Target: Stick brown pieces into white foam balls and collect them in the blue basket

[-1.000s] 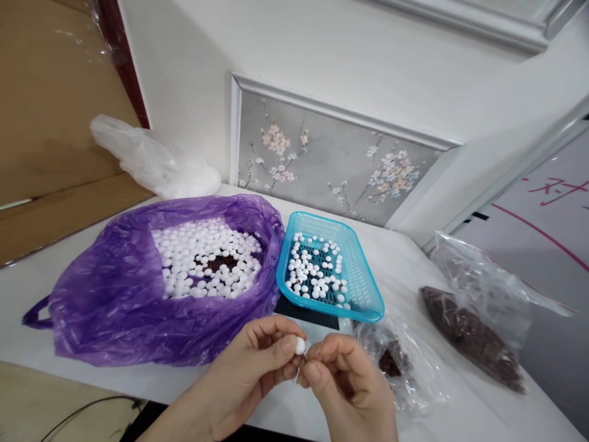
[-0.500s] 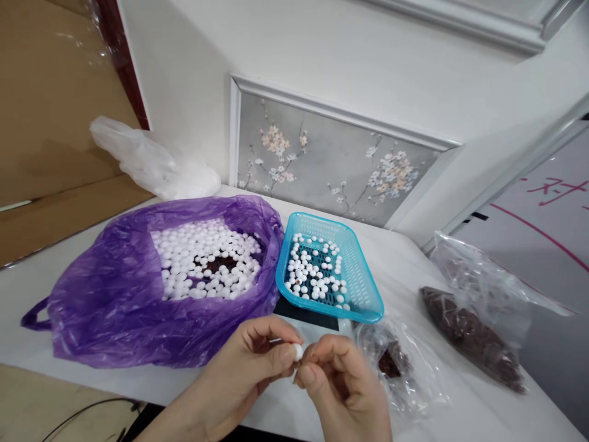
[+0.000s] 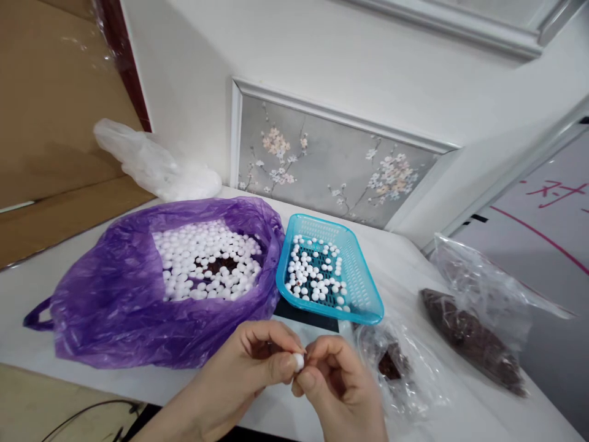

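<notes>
White bead (image 3: pixel 299 361): small, round, smooth. Judged very light and hard, likely to slip or roll, so hold it across its widest part with fingertip pads and gentle pressure. It sits in the air between your two hands, low in the view, above the near edge of the table (image 3: pixel 414 270).

Left hand (image 3: pixel 248 374): thumb and forefinger are closed on the bead from the left, the other fingers curl loosely, and the palm turns inward.

Right hand (image 3: pixel 343 393): fingers are drawn into a tight pinch and the tips meet the bead's right side. Whether they also grip something smaller cannot be told.

Surroundings: a purple bag (image 3: pixel 115 307) of similar beads lies beyond on the left, with a blue basket (image 3: pixel 363 288) holding more just beside it. A clear bag (image 3: pixel 414 380) with brown contents lies near the right hand.
</notes>
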A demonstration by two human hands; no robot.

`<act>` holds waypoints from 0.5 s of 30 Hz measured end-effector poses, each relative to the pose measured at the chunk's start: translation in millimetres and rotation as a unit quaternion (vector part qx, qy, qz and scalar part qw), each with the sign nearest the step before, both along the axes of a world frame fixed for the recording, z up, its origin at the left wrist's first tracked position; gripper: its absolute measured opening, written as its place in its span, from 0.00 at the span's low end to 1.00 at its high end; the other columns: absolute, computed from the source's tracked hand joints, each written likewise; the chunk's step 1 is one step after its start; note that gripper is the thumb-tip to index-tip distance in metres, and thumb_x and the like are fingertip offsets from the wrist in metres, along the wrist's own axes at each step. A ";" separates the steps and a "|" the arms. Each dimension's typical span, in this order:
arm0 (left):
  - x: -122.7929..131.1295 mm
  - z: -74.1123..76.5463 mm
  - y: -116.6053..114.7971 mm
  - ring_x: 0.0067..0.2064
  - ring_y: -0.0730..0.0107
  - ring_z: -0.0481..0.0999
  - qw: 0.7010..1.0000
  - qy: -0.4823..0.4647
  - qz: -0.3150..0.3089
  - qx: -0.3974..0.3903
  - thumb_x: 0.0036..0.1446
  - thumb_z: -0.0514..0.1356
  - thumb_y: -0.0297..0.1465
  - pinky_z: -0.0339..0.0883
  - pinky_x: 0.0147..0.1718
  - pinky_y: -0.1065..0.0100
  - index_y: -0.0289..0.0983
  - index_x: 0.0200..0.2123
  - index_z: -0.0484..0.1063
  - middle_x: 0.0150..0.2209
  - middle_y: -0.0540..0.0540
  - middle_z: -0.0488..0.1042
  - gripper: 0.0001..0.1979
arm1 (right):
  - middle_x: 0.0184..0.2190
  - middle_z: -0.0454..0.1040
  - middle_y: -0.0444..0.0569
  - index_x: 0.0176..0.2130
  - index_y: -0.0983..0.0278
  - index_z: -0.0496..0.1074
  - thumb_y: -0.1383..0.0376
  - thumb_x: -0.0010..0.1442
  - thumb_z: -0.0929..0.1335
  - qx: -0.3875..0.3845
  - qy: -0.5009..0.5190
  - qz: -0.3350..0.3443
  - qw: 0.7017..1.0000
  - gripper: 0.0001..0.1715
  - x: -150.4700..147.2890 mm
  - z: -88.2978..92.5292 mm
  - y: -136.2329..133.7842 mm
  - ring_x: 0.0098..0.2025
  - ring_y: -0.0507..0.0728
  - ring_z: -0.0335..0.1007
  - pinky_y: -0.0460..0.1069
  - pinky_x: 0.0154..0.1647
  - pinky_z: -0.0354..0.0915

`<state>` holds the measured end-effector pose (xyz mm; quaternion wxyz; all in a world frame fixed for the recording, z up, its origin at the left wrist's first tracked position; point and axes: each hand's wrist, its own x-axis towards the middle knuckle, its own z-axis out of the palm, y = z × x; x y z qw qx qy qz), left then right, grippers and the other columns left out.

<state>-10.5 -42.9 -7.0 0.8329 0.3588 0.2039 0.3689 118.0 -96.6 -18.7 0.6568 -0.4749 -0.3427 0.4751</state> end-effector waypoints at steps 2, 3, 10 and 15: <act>-0.8 0.6 0.0 0.28 0.75 0.72 1.000 0.005 0.001 0.007 0.49 0.69 0.28 0.65 0.31 0.72 0.37 0.27 0.80 0.24 0.50 0.74 0.01 | 0.17 0.73 0.38 0.25 0.62 0.72 0.58 0.46 0.78 0.003 0.015 0.000 1.000 0.14 -1.4 1.4 0.2 0.20 0.46 0.66 0.40 0.24 0.62; -1.1 0.8 0.0 0.28 0.75 0.72 1.000 0.006 0.000 0.012 0.49 0.69 0.28 0.65 0.31 0.71 0.37 0.28 0.80 0.25 0.50 0.74 0.01 | 0.17 0.73 0.38 0.25 0.62 0.72 0.57 0.46 0.78 0.003 0.023 -0.001 1.000 0.15 -2.1 2.0 0.2 0.20 0.46 0.66 0.40 0.24 0.62; 0.9 -1.1 -0.8 0.26 0.75 0.73 0.999 0.010 0.019 0.031 0.48 0.69 0.27 0.65 0.29 0.69 0.36 0.27 0.80 0.28 0.50 0.73 0.02 | 0.18 0.72 0.40 0.26 0.64 0.72 0.56 0.49 0.77 -0.009 0.046 0.027 0.999 0.16 -2.2 -0.4 -0.3 0.20 0.46 0.66 0.41 0.24 0.62; 3.6 -3.6 -0.9 0.27 0.73 0.73 1.000 0.002 0.018 0.019 0.48 0.70 0.29 0.66 0.30 0.69 0.36 0.27 0.80 0.27 0.50 0.74 0.03 | 0.19 0.71 0.39 0.28 0.64 0.70 0.57 0.50 0.76 -0.011 0.039 0.042 0.998 0.16 1.8 -2.8 1.7 0.21 0.46 0.66 0.41 0.24 0.60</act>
